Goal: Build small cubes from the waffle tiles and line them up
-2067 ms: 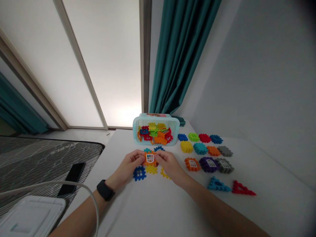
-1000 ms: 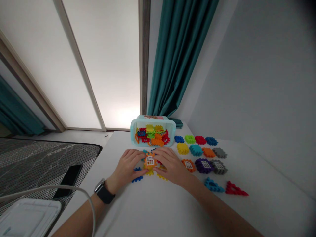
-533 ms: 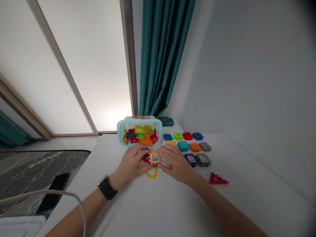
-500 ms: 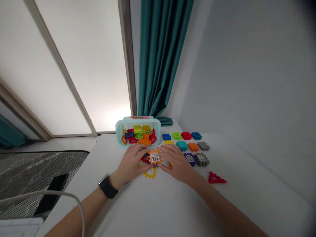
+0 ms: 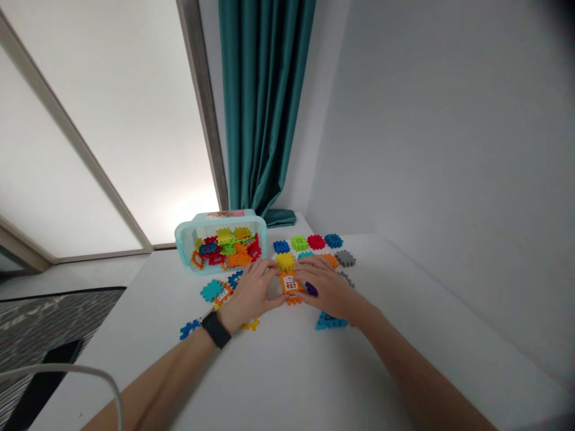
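An orange interlocking tile with a white window print point(image 5: 290, 283) is pinched between my two hands, low over the table. My left hand point(image 5: 255, 288) grips its left edge, thumb toward me, and wears a black watch point(image 5: 215, 328) at the wrist. From the other side my right hand point(image 5: 327, 287) has its fingers on the right edge. Just beyond the tile lies a yellow tile point(image 5: 285, 261). A purple tile point(image 5: 311, 289), partly covered, is under my right fingers. More orange shows directly below the held tile; whether it is a separate piece is unclear.
A pale blue tub point(image 5: 182, 248) of mixed tiles stands at the back left. Rows of tiles, including a red one point(image 5: 316, 242), lie behind my right hand. Near my left wrist are a teal tile point(image 5: 211, 291) and a blue piece point(image 5: 189, 328). A blue triangle point(image 5: 331, 322) lies nearer me.
The view has turned right. Both hands have carried the orange window tile rightward, from above the loose pieces in front of the tub to the tile rows. The blue triangle now shows.
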Demonstrator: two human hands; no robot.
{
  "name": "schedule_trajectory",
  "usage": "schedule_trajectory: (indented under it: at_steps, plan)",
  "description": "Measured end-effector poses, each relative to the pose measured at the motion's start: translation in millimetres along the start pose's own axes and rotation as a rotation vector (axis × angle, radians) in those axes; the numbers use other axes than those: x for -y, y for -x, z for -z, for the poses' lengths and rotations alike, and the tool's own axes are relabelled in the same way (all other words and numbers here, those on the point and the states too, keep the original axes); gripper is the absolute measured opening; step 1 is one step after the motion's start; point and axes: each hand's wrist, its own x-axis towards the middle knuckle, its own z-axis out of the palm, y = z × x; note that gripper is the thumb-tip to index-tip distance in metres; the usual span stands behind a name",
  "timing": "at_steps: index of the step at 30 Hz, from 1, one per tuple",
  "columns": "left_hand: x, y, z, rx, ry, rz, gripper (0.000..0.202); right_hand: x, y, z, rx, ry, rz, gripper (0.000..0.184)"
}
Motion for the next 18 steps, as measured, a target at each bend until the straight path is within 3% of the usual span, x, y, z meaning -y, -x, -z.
schedule_trajectory:
  at_steps: [5,18]
  plan:
    - [-0.9,1.0,-14.1,0.047,0.02,0.035,0.041,-3.5,0.1,1.3,0.126,0.001,-0.027,0.016]
    - [-2.9,8.5,-28.6,0.122,0.071,0.117,0.064,-9.3,5.3,-8.9,0.159,-0.023,-0.045,0.02]
